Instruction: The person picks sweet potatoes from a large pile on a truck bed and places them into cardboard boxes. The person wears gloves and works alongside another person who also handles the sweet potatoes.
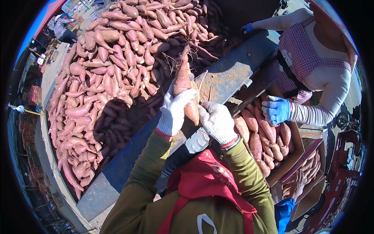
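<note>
My left hand [176, 109], in a white knit glove, is closed around sweet potatoes over the metal ledge [222, 79]. The upper sweet potato [183, 74] points away from me and has thin roots at its top; a paler one lies against its right side, its tapered lower end showing below my glove. My right hand [217, 121], gloved in white too, has its fingertips at that lower end, with the fingers curled; whether they pinch anything is hidden. A large heap of sweet potatoes [108, 70] lies beyond the ledge.
A co-worker in a checked apron stands at the right, a blue-gloved hand [276, 109] above a cardboard box [298, 146] of sweet potatoes. Another person's bare hand [298, 184] reaches over a second box [318, 143] at lower right. Loose soil and roots lie on the ledge.
</note>
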`<state>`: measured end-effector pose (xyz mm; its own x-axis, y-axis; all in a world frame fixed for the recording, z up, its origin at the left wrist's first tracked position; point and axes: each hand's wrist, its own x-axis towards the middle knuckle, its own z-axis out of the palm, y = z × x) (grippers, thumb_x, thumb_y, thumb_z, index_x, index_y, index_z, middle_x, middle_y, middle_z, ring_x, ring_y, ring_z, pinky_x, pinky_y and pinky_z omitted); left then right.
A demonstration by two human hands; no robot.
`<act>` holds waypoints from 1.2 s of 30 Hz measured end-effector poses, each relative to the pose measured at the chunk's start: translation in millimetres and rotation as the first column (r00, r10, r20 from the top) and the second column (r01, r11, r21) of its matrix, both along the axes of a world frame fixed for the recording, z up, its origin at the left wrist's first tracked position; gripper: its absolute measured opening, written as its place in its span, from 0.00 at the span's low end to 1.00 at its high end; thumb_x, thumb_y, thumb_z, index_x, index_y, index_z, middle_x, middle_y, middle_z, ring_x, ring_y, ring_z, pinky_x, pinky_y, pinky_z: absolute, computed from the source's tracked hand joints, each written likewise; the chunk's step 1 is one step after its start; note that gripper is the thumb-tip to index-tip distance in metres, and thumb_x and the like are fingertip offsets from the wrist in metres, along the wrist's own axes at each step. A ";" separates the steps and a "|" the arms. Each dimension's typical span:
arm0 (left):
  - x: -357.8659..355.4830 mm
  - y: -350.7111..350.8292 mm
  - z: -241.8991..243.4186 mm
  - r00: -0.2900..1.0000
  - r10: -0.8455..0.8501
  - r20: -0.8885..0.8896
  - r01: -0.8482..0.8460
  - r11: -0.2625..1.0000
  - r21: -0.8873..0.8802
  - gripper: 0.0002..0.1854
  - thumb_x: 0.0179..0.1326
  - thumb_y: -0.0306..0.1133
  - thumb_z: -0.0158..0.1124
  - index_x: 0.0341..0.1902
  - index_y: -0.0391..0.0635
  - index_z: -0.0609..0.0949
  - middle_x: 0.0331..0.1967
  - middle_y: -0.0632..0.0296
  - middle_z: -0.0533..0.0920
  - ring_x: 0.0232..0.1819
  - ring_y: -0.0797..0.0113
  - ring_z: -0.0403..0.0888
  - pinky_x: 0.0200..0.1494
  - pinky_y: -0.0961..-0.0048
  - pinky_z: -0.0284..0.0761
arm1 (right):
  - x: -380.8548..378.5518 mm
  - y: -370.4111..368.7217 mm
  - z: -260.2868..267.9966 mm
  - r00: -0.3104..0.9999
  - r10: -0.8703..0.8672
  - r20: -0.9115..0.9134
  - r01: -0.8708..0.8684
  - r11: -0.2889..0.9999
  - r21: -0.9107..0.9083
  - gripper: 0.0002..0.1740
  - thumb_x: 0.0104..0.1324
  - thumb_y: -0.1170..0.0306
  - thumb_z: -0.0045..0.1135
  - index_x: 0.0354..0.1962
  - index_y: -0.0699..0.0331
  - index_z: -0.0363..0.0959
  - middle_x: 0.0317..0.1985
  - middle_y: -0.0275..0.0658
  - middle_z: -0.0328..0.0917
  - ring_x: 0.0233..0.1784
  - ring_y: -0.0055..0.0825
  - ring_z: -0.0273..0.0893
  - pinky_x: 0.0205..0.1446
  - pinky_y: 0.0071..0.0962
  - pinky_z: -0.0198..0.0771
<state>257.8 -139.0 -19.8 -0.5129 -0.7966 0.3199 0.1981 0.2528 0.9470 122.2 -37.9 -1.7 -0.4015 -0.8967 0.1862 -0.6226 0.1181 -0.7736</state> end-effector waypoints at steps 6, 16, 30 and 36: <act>-13.0 -6.9 10.4 0.900 0.326 0.291 -0.203 0.901 -0.383 0.34 0.51 0.34 0.83 0.60 0.34 0.78 0.57 0.51 0.79 0.57 0.64 0.79 0.61 0.65 0.76 | -7.5 35.3 15.7 0.927 -0.072 -0.368 0.091 0.995 0.034 0.15 0.65 0.64 0.63 0.22 0.63 0.77 0.18 0.48 0.75 0.21 0.45 0.78 0.26 0.41 0.71; 19.9 -16.2 23.9 0.971 -0.217 -0.100 0.205 0.537 0.818 0.30 0.75 0.41 0.58 0.74 0.37 0.69 0.61 0.56 0.77 0.59 0.65 0.78 0.61 0.67 0.75 | -33.2 77.5 30.8 0.982 -0.070 -0.175 0.106 0.972 0.211 0.30 0.73 0.47 0.60 0.57 0.64 0.78 0.43 0.49 0.86 0.44 0.43 0.86 0.48 0.39 0.79; 42.4 22.2 16.0 0.724 -0.326 0.608 -0.093 0.827 0.554 0.30 0.59 0.38 0.73 0.64 0.37 0.80 0.48 0.58 0.85 0.50 0.72 0.80 0.54 0.75 0.76 | -7.5 26.7 12.3 0.960 -0.210 -0.185 0.176 0.967 -0.182 0.07 0.71 0.63 0.56 0.40 0.56 0.73 0.27 0.44 0.79 0.29 0.48 0.80 0.31 0.43 0.73; 43.9 31.1 54.8 0.818 -0.345 0.460 0.049 0.839 0.542 0.28 0.61 0.35 0.67 0.63 0.35 0.76 0.39 0.60 0.82 0.36 0.70 0.78 0.41 0.75 0.76 | -13.4 54.4 -0.5 0.851 -0.430 0.302 0.504 0.829 -0.242 0.11 0.75 0.63 0.56 0.43 0.62 0.77 0.30 0.48 0.81 0.30 0.49 0.81 0.35 0.39 0.75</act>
